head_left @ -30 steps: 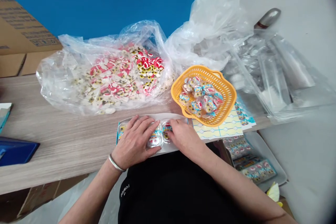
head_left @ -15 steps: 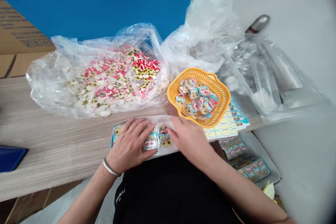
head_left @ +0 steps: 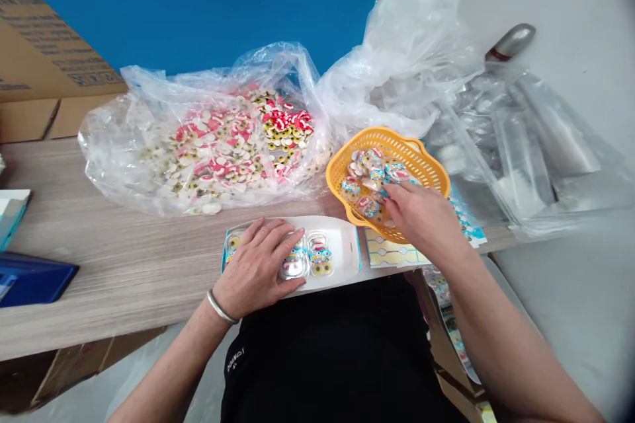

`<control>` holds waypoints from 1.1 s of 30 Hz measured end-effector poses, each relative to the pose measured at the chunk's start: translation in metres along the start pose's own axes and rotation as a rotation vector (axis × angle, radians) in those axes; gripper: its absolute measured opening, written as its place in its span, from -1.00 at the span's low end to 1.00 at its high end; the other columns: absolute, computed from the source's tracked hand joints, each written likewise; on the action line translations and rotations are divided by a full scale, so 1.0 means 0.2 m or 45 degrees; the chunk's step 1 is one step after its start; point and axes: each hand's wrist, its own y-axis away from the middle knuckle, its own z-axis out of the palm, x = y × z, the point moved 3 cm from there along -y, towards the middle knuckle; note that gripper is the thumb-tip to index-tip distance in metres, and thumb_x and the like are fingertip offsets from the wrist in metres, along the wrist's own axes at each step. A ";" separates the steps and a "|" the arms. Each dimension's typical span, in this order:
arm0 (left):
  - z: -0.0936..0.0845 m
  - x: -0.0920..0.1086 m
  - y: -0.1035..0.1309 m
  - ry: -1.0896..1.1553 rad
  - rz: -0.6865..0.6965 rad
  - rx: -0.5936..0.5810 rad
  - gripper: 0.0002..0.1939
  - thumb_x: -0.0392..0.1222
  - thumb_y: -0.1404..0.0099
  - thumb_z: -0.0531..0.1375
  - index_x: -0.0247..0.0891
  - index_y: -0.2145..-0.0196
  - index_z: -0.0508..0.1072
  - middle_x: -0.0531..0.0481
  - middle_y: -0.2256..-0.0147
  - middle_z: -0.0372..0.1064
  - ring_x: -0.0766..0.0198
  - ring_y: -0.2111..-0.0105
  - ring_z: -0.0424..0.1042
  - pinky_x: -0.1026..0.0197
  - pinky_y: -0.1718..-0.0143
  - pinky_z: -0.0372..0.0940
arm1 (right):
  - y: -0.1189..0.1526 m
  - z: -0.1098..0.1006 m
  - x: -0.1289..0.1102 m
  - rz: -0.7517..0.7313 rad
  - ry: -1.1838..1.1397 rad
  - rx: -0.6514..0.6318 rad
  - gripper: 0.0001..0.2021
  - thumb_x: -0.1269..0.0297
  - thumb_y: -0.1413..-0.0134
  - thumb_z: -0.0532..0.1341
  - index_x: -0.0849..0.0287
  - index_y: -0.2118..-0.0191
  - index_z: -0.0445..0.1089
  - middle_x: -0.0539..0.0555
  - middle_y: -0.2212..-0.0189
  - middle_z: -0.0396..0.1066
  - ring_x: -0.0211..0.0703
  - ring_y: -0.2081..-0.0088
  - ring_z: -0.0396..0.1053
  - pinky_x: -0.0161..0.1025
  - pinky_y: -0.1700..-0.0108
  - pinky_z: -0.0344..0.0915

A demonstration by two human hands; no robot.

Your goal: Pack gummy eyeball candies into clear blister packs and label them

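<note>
A long white box with blue edges lies at the table's front edge. Small clear packs with candy-like pieces and printed labels, such as one pack, stand in a row in its left and middle parts; its right end shows bare white card. My left hand lies over the packs with fingers spread, hiding some of them. My right hand reaches into the orange basket, its thumb and fingers closed among several similar packs; what they grip is too hidden to make out.
Behind lies a large clear bag of loose red, white and yellow pieces. Clear plastic bags and a scoop are at the back right. Printed sheets lie under the basket. A blue object and a carton stand left.
My right hand has moved from the box to the right, into the basket, uncovering the box's right end. My left hand remains over the packs. The view has shifted slightly.
</note>
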 end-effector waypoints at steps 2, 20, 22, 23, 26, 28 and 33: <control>0.00 0.00 0.00 0.005 -0.003 -0.009 -0.26 0.10 -0.26 0.28 -0.25 -0.29 0.24 -0.23 -0.19 0.31 -0.11 -0.24 0.21 -0.23 -0.34 -0.05 | 0.08 -0.07 -0.09 -0.051 -0.185 0.079 -0.71 0.29 -0.37 0.04 0.23 -0.02 0.43 0.23 0.12 0.49 0.02 0.12 0.44 -0.14 0.10 0.28; 0.00 0.00 0.00 -0.003 0.021 0.014 -0.24 0.12 -0.26 0.28 -0.28 -0.29 0.23 -0.24 -0.18 0.31 -0.11 -0.24 0.22 -0.22 -0.33 -0.04 | 0.22 0.10 -0.59 -0.186 -0.230 -0.300 -0.78 0.19 -0.32 0.17 0.22 0.14 0.48 0.21 0.22 0.44 0.09 0.22 0.48 -0.08 0.24 0.40; 0.00 0.00 0.00 -0.002 0.023 0.017 -0.23 0.12 -0.25 0.29 -0.28 -0.29 0.23 -0.24 -0.18 0.31 -0.12 -0.24 0.21 -0.23 -0.33 -0.03 | 0.20 0.13 -0.59 -0.182 -0.284 -0.237 -0.81 0.24 -0.31 0.19 0.21 0.10 0.47 0.24 0.11 0.41 0.11 0.09 0.44 -0.07 0.15 0.39; 0.00 0.00 0.00 0.001 0.024 0.019 -0.23 0.12 -0.25 0.29 -0.27 -0.29 0.23 -0.24 -0.18 0.31 -0.12 -0.24 0.22 -0.23 -0.33 -0.03 | 0.19 0.15 -0.59 -0.180 -0.332 -0.217 -0.81 0.26 -0.31 0.19 0.21 0.08 0.46 0.24 0.07 0.40 0.09 0.06 0.42 -0.09 0.12 0.38; -0.01 0.00 0.00 0.005 0.024 0.025 -0.24 0.11 -0.25 0.29 -0.24 -0.30 0.23 -0.23 -0.17 0.33 -0.12 -0.23 0.23 -0.24 -0.32 -0.01 | 0.17 0.19 -0.61 -0.179 -0.452 -0.212 -0.81 0.29 -0.33 0.17 0.24 0.04 0.42 0.20 0.06 0.39 -0.03 0.10 0.42 -0.18 0.15 0.36; 0.00 0.00 0.00 -0.001 0.029 0.029 -0.25 0.10 -0.25 0.28 -0.22 -0.30 0.22 -0.23 -0.18 0.32 -0.12 -0.23 0.23 -0.24 -0.32 -0.01 | 0.17 0.17 -0.61 -0.192 -0.460 -0.197 -0.81 0.28 -0.35 0.15 0.24 0.04 0.41 0.18 0.09 0.40 -0.05 0.12 0.43 -0.21 0.17 0.34; 0.01 -0.02 0.01 -0.008 0.045 0.028 -0.23 0.12 -0.27 0.28 -0.21 -0.32 0.18 -0.24 -0.21 0.29 -0.12 -0.24 0.23 -0.24 -0.33 -0.02 | 0.15 -0.02 -0.39 -0.101 -0.300 -0.066 -0.76 0.25 -0.42 0.03 0.18 0.15 0.43 0.14 0.20 0.46 -0.09 0.18 0.45 -0.24 0.22 0.27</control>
